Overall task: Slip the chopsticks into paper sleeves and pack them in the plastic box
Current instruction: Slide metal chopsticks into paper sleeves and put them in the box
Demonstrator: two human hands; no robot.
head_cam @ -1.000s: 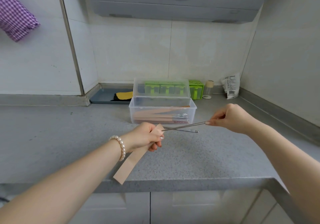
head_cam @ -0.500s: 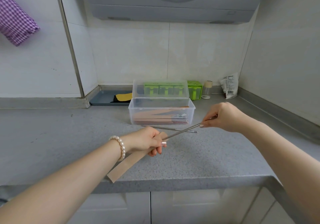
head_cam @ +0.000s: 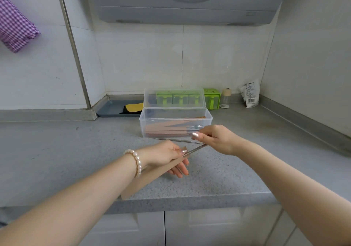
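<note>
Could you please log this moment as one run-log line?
left hand: holds paper sleeve | right hand: feeding chopstick in | plastic box: open

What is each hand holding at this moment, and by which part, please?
The left hand grips the paper sleeve near its open end; the right hand pinches the metal chopstick at its outer end.

My arms are bare from the elbows down, with no sleeve reaching into view on either side. On my left wrist sits a bracelet [head_cam: 137,162] of round, pearly white beads strung in a single row, glossy where the light hits them. My fingernails [head_cam: 195,135] are painted in a pale, shimmery polish with a glittery, metallic sheen, seen on both my left hand [head_cam: 165,155] and my right hand [head_cam: 218,139].
</note>
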